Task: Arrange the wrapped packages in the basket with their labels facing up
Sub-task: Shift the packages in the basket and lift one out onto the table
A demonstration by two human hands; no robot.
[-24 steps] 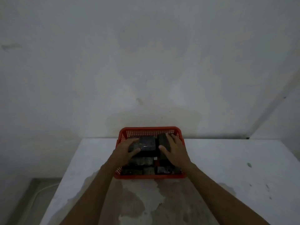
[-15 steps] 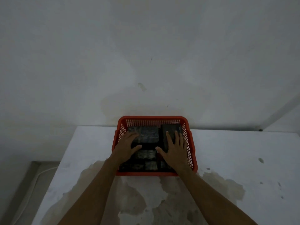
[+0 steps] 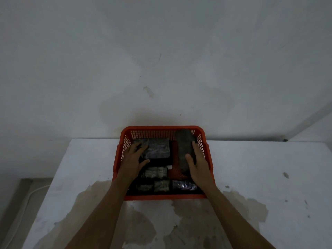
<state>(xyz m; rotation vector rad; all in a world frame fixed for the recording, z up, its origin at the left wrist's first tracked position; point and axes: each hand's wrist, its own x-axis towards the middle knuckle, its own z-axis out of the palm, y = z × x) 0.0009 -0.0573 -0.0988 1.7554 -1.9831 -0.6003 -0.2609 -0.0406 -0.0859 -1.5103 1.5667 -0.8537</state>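
A red plastic basket [image 3: 162,128] stands on the white table against the wall. Several dark wrapped packages lie inside it. My right hand [image 3: 198,165] grips a long dark package [image 3: 184,150] at the basket's right side and has it lifted and tilted, so the red mesh floor shows beneath it. My left hand [image 3: 132,159] rests with spread fingers on the left edge of a shiny wrapped package [image 3: 159,148] at the back left. Smaller packages [image 3: 155,172] fill the front rows. No label is readable in the dim light.
The table [image 3: 260,168] has worn, stained patches near its front. The wall rises directly behind the basket. A pale cable [image 3: 27,198] runs along the floor at the left. Bare tabletop lies to the left and right of the basket.
My right hand has closed on the long package at the right and raised it off the basket floor. My left hand slid slightly left on the back-left package. The view dipped closer.
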